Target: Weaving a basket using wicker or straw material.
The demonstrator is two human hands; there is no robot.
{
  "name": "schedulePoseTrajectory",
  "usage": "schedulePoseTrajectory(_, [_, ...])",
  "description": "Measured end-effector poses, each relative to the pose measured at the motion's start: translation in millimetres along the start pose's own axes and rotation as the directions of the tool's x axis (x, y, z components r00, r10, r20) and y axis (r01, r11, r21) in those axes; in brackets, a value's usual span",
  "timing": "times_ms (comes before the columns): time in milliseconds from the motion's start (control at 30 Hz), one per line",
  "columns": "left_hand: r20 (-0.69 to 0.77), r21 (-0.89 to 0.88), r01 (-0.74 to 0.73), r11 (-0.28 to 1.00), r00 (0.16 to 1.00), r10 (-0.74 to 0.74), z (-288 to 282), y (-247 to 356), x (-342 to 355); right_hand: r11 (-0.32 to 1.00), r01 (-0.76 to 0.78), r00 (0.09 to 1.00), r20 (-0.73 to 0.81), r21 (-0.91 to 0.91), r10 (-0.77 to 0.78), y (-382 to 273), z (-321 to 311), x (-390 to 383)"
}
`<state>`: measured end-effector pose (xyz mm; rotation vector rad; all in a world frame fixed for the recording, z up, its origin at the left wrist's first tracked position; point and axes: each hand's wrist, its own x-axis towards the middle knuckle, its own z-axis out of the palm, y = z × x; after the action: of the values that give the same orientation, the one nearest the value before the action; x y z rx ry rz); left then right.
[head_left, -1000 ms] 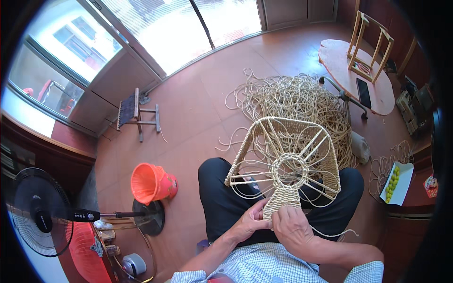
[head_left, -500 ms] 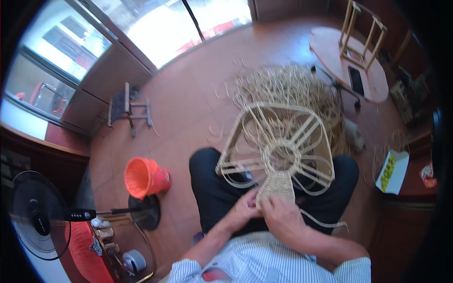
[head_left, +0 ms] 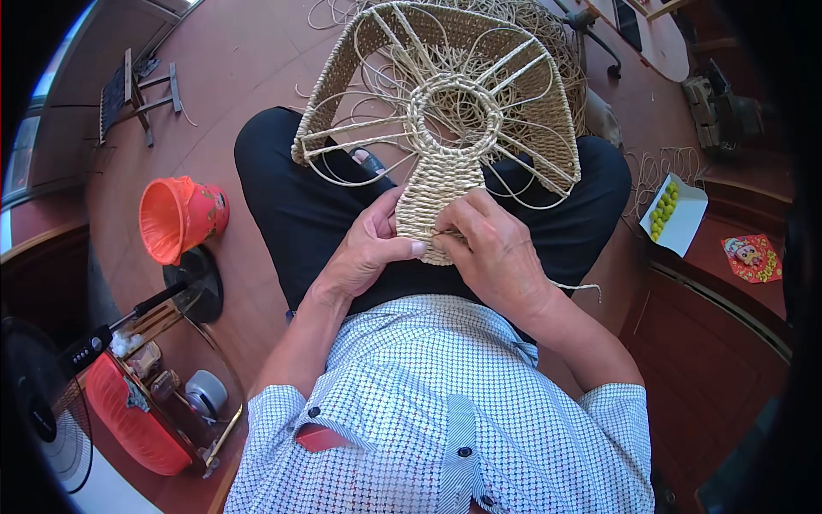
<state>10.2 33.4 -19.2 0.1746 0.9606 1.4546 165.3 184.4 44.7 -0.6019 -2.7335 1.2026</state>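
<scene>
Woven frame (head_left: 445, 111) rested on lap, long axis running away from body. Left hand (head_left: 364, 253) pinched woven strip (head_left: 441, 201) at its near end, thumb on edge. Right hand (head_left: 497, 253) closed on same end, just beside, cord (head_left: 578, 289) trailing right.

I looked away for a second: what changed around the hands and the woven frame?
The view tipped down and closer, so the woven frame now fills the upper picture. Both hands kept their hold on its woven neck: left hand on the left edge, right hand on the right. The orange bucket stayed on the floor.
</scene>
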Motion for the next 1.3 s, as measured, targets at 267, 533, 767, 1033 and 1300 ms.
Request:
schedulePoseTrajectory(267, [0.006,0.008,-0.046,0.999,0.999,0.046,0,-5,-1,0.993,0.055,0.998,0.041,-0.1,-0.051,2,2,0])
schedulePoseTrajectory(533, [0.003,0.035,-0.08,0.996,0.997,0.08,-4,-9,2,0.823,0.28,0.96,0.166,-0.495,-0.227,-14,16,1])
schedulePoseTrajectory(767, [0.008,0.045,-0.07,0.997,0.998,0.07,-1,-6,0,0.993,-0.048,0.971,0.228,-0.107,0.072,-18,0,10])
schedulePoseTrajectory(1033, [0.012,0.011,-0.063,0.998,0.998,0.063,0,-6,-1,0.996,0.082,0.996,0.026,-0.025,-0.081,4,-8,-5])
schedulePoseTrajectory(1300, [0.014,0.057,-0.075,0.996,0.997,0.075,0,-7,1,0.992,0.028,0.999,0.02,0.124,-0.031,6,-9,-3])
